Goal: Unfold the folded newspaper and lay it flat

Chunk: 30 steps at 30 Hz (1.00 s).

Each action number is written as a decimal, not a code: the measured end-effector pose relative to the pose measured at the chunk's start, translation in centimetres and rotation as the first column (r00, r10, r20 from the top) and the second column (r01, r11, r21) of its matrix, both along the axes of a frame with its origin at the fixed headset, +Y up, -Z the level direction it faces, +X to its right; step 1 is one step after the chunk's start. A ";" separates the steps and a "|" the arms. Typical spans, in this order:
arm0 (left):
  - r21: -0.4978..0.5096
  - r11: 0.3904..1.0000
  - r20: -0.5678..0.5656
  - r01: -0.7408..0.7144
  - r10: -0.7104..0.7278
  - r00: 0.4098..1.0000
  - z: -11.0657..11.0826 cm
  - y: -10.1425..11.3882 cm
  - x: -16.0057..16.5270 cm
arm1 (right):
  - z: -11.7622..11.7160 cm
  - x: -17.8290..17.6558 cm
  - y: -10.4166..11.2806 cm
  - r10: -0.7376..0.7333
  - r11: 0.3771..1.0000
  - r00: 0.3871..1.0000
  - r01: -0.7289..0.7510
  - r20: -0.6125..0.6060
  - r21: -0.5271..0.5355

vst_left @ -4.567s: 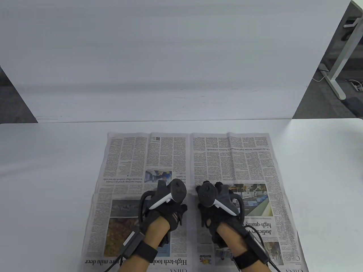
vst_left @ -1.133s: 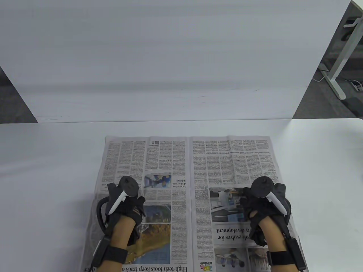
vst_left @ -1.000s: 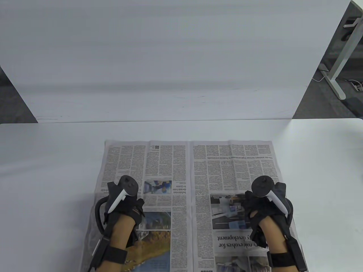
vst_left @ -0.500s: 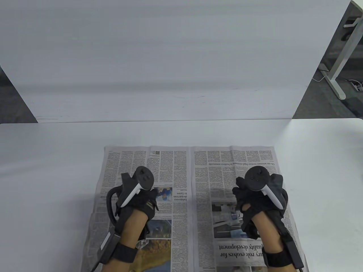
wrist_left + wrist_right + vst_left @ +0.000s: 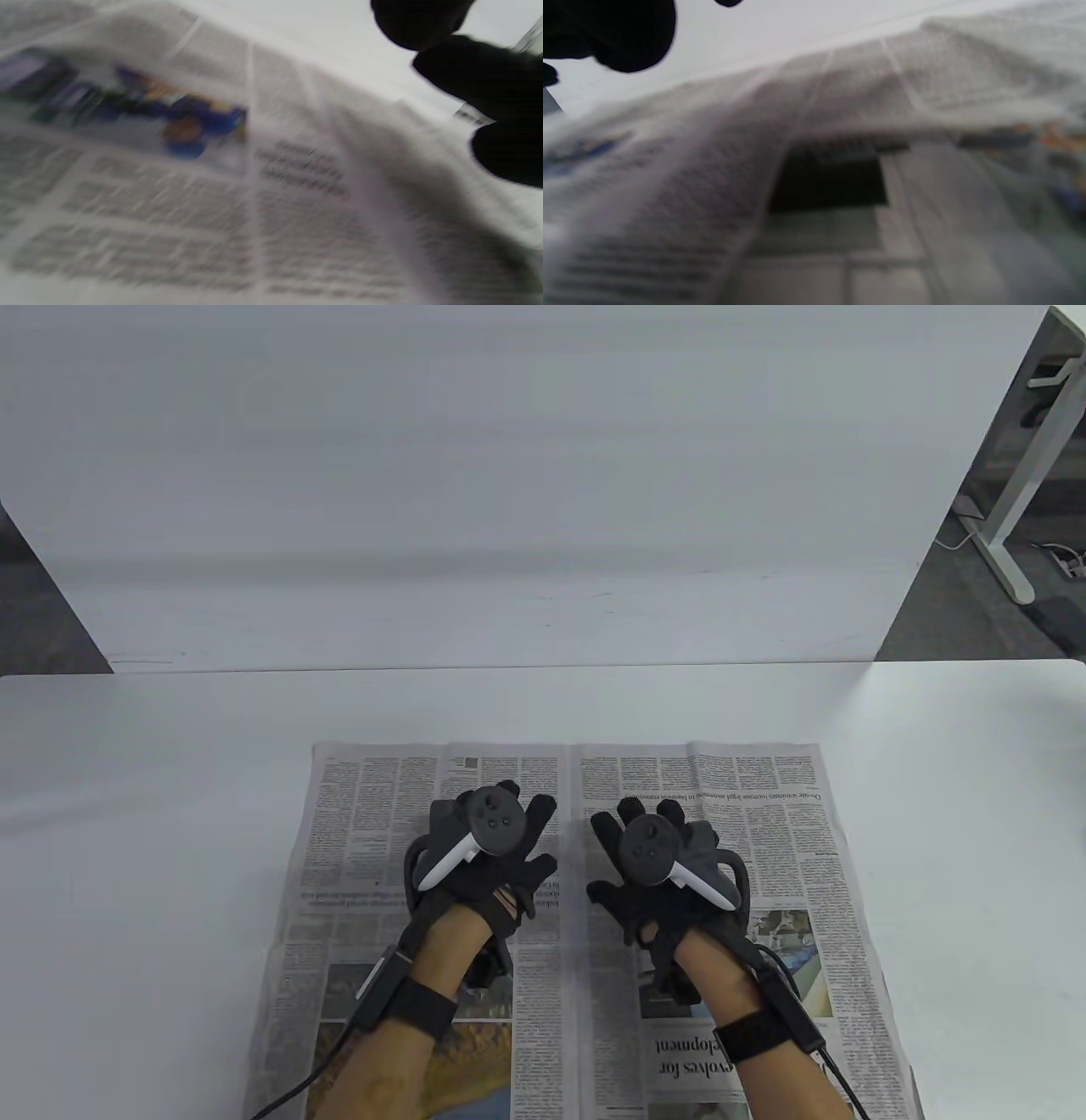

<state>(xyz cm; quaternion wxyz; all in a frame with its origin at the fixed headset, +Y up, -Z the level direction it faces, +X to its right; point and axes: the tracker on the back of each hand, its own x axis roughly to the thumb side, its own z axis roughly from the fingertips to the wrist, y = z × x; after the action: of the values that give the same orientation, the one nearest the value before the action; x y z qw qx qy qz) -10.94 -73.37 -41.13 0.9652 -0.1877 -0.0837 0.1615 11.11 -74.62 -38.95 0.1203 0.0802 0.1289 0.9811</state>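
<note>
Newspaper [image 5: 747, 831] is already opened to a full two-page spread on the tabletop [image 5: 153, 814], centre fold running away from the person, near edge cut off by the bottom of the table view. Judgement: unfolding is done, and the step in hand is smoothing it flat.

Left hand [image 5: 488, 861] sits palm-down on the left page, right hand [image 5: 657, 869] palm-down on the right page, one on each side of the centre fold and close to it. Fingers [image 5: 541, 817] of both hands are spread and extended, gripping nothing. Whether the palms press or only hover just over the sheet, I can't tell; both wrist views are too blurred, showing only print below and dark fingertips at the top corners.

Relative to the fingers: the far edge of the paper lies just beyond the fingertips; most of each page runs outward to the sides and back under the wrists.

What still looks uneven: a crosswise crease across both pages, roughly level with the wrists, and the right wrist view suggests a raised ridge in the sheet, though blur makes that uncertain.

Next move, as I judge it: press down by the fold and sweep each hand outward toward its own side edge, keeping pressure light and even so the thin sheet doesn't drag, bunch or tear. Then work the crosswise crease the same way.
</note>
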 end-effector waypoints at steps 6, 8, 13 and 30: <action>-0.093 0.995 0.000 0.039 -0.040 0.999 -1.5 -3.4 -0.2 | -1.3 0.6 -2.8 0.014 0.995 1.000 -0.013 0.012 -0.094; -0.124 0.988 0.006 0.090 -0.090 0.996 -1.6 -4.1 0.0 | -1.6 0.6 -3.3 0.009 0.988 1.000 -0.007 0.012 -0.155; -0.148 0.981 -0.004 0.122 -0.124 0.992 -1.7 -4.3 0.0 | -1.7 0.6 -3.3 0.035 0.988 0.999 -0.031 0.022 -0.149; -0.173 0.982 -0.199 0.078 -0.113 0.973 -3.8 -4.5 -5.3 | -3.9 5.6 -3.3 0.017 0.986 0.980 0.016 0.198 -0.165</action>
<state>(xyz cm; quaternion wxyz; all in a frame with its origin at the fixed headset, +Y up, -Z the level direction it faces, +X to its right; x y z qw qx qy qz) -16.28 -77.87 -44.91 0.9566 -0.2524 0.0405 0.1397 16.69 -77.94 -42.87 0.1387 -0.0283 0.1974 0.9700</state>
